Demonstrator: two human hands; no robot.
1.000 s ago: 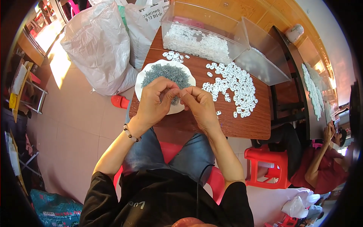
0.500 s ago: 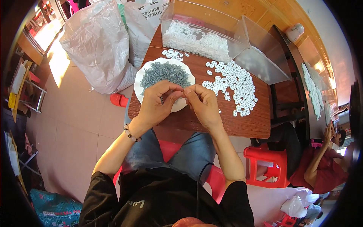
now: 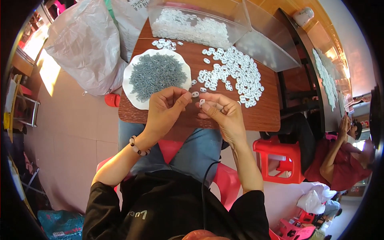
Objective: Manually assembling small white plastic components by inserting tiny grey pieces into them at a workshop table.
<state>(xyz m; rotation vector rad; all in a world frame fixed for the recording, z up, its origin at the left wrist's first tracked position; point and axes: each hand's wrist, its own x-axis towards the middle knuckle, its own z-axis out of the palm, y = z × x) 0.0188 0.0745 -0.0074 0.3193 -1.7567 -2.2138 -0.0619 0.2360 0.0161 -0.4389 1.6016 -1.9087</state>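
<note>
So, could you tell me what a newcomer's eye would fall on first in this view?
Probably the two hands meeting over the near edge of the wooden table: the right hand pinches a small white piece, and the left hand has its fingertips close beside it. Just beyond the left hand sits a white plate heaped with small grey parts, and to its right a loose spread of white pieces lies on the tabletop.

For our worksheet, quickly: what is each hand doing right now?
Left hand: fingers pinched together above the table edge; what they hold cannot be told.
Right hand: closed on a small white piece.
</note>
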